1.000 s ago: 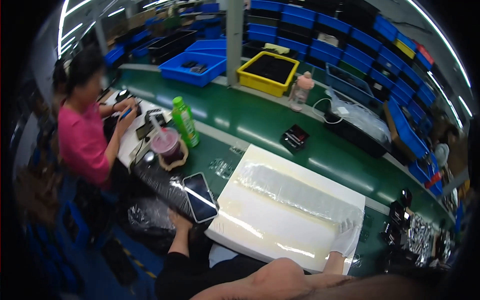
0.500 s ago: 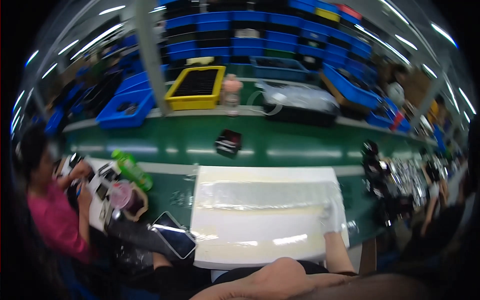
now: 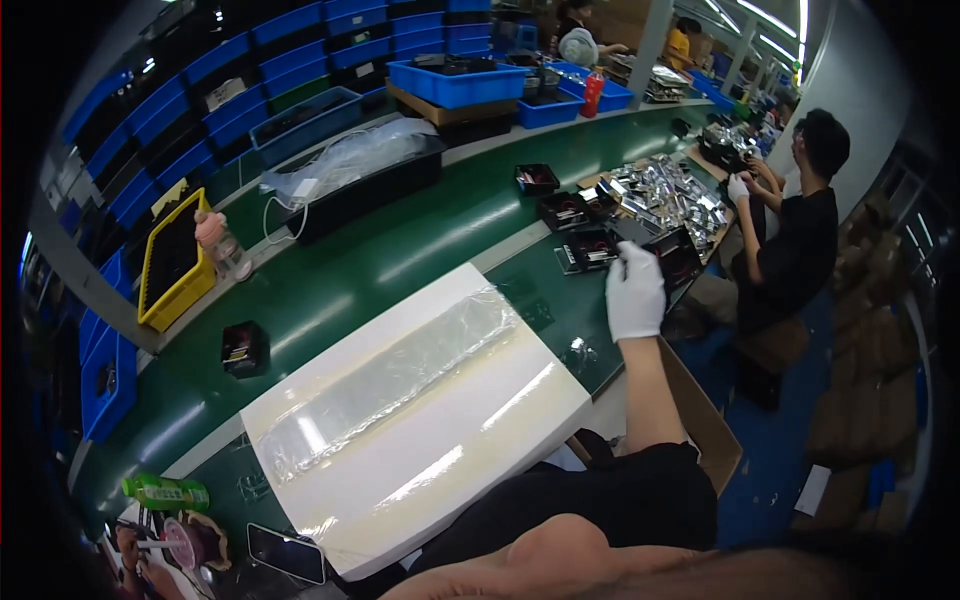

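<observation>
A green bench (image 3: 480, 215) crosses the workshop, stacked blue bins (image 3: 290, 58) behind it and a co-worker (image 3: 805, 235) in black at the right. From my end I see the right hand (image 3: 637, 295), white-gloved, out at an open black box (image 3: 593, 247) on the bench's right part; of the two hands only this one shows. Its fingers are loosely bent, and I cannot tell whether they touch or pinch anything. The left hand is out of my view, so its state is unknown to me.

Crowding worries me most: a second black box (image 3: 674, 258) stands just beside the glove, with silver parts (image 3: 665, 195) heaped beyond, so a low wrist could catch a rim and tip it. I judge the glove could slip on smooth plastic too. Nearer, the white slab (image 3: 480, 420) lies close to the black sleeve (image 3: 600, 490); a careless elbow could nudge it into the phone (image 3: 285, 553) just beside its corner.
</observation>
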Demonstrator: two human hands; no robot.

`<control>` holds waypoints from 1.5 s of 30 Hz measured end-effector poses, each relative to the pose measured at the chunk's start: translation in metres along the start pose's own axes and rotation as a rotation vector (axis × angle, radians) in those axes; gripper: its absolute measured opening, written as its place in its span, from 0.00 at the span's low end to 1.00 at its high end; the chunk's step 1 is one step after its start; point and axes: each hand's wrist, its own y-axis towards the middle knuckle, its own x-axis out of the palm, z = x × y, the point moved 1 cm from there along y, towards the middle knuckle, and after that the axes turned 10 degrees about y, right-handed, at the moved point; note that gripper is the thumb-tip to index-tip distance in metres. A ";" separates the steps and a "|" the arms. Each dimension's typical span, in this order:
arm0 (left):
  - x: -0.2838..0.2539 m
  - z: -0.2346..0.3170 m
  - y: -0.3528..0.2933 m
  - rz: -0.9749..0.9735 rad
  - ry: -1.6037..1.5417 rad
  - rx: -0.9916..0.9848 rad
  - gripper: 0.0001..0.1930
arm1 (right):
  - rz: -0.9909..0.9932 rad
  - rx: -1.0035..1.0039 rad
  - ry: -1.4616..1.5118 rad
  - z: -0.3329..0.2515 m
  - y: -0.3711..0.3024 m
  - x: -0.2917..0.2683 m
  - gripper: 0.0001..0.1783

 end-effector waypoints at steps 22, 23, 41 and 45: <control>-0.122 -0.029 0.195 -0.026 -1.054 0.170 0.31 | -0.494 0.200 -0.426 0.047 0.032 -0.027 0.19; -0.132 -0.046 0.199 -0.023 -1.039 0.174 0.31 | -0.483 0.192 -0.410 0.045 0.031 -0.027 0.19; -0.095 0.065 0.211 -0.232 -1.113 0.304 0.39 | -0.309 0.002 0.028 -0.016 0.026 -0.048 0.16; -0.067 0.064 0.210 -0.258 -1.112 0.297 0.41 | -0.360 0.034 0.406 -0.061 0.005 -0.021 0.14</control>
